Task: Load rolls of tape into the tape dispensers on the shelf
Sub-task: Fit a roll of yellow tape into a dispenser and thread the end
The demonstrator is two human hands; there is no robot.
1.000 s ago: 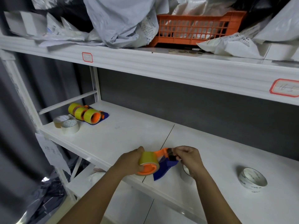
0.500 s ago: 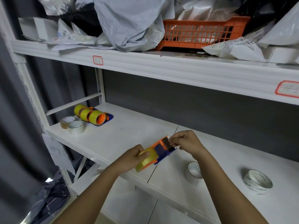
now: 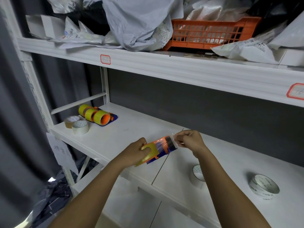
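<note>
At the centre of the frame, above the white shelf [image 3: 115,139], the left hand [image 3: 134,151] grips a yellow tape roll [image 3: 150,151] seated in an orange-and-blue dispenser [image 3: 166,148]. The right hand [image 3: 190,140] pinches the clear tape end [image 3: 174,139] at the dispenser's upper right tip.

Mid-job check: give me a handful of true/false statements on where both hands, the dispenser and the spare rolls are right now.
1. The left hand has its grip on the yellow roll mounted in the tape dispenser. True.
2. The right hand is empty and resting flat on the shelf. False: it pinches the clear tape end at the dispenser's front.
3. Loaded dispensers lie at the shelf's far left. True.
4. The orange basket sits on the same shelf as the hands. False: it is on the upper shelf.
5. A white roll lies right of the right arm. True.
</note>
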